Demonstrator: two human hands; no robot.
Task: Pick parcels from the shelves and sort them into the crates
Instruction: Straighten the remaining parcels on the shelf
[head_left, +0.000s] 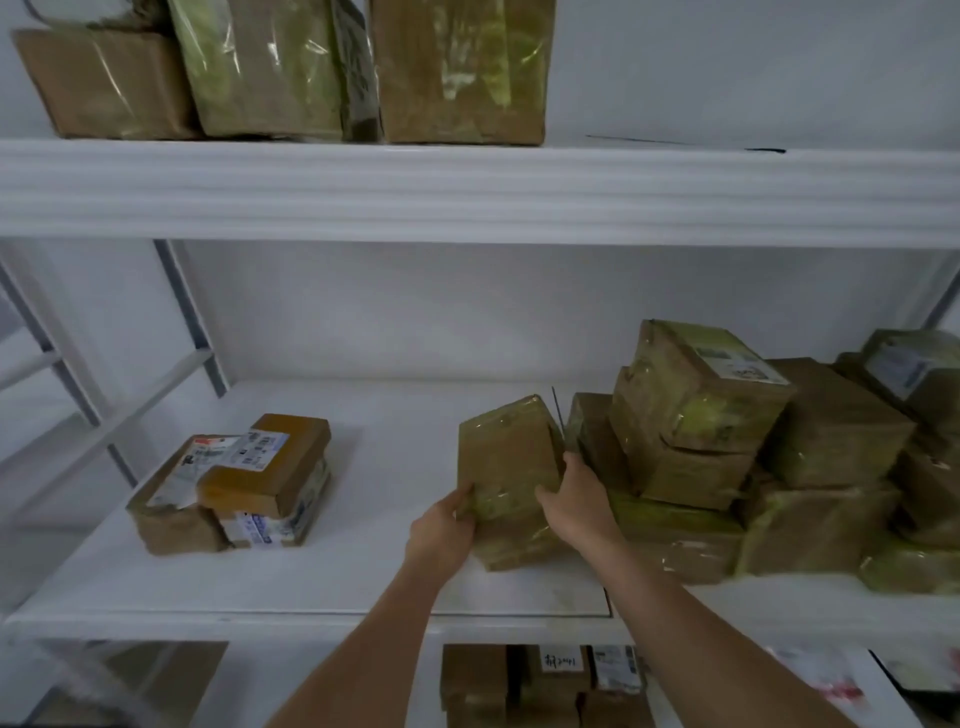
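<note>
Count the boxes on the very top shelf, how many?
3, maybe more hidden: a plain brown cardboard box at left, a shiny taped box in the middle, a tall taped box at right.

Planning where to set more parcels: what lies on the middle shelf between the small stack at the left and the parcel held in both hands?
Head view: only bare white shelf lies between the small stack and the held parcel.

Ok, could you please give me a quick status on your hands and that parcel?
Left hand and right hand both grip the taped parcel, tilted on the middle shelf. Stacked boxes close on its right. No crate in view.
</note>
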